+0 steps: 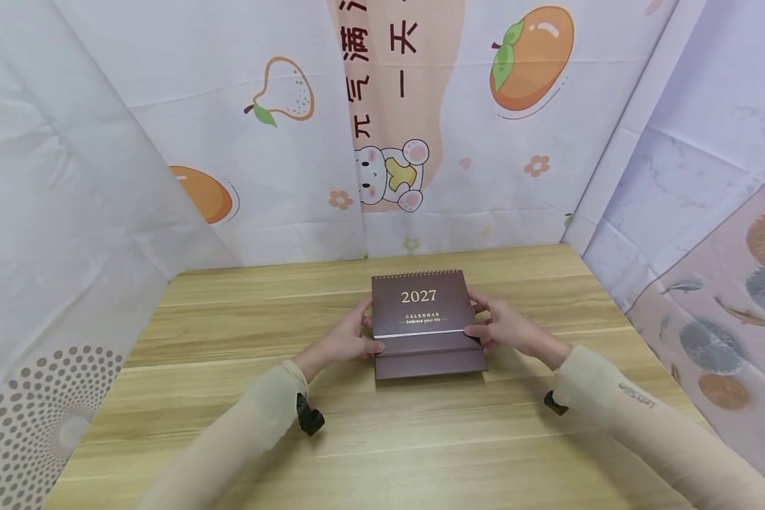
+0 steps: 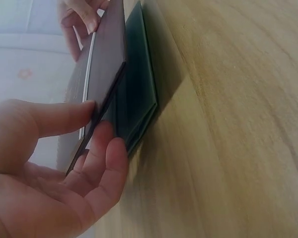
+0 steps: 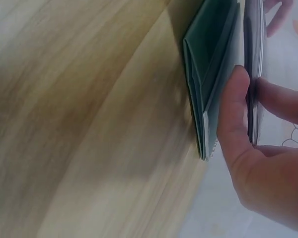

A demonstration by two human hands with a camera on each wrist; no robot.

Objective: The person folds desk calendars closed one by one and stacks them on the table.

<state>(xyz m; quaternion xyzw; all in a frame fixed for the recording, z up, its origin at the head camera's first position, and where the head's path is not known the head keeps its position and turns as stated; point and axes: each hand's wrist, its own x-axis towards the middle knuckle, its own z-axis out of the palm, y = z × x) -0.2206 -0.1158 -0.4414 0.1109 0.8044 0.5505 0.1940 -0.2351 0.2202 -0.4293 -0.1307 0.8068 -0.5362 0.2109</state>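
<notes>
A dark brown spiral-bound desk calendar (image 1: pixel 421 304) with "2027" in gold faces up in the head view, its wire binding along the far edge. My left hand (image 1: pixel 350 336) pinches its left side, thumb on top and fingers beneath. On the opposite side, my right hand (image 1: pixel 503 328) grips the edge the same way. Both wrist views show the brown calendar raised off the table. Beneath it, apart from my fingers, a green folded calendar-like stand (image 3: pixel 208 64) rests on the wood; the brown calendar hides it in the head view.
The wood-grain table (image 1: pixel 229 397) has its far edge against a white curtain (image 1: pixel 293 177) printed with fruit and a cartoon animal. More fabric hangs at the left and right sides. A dark strap (image 1: pixel 309 416) sits at the left wrist.
</notes>
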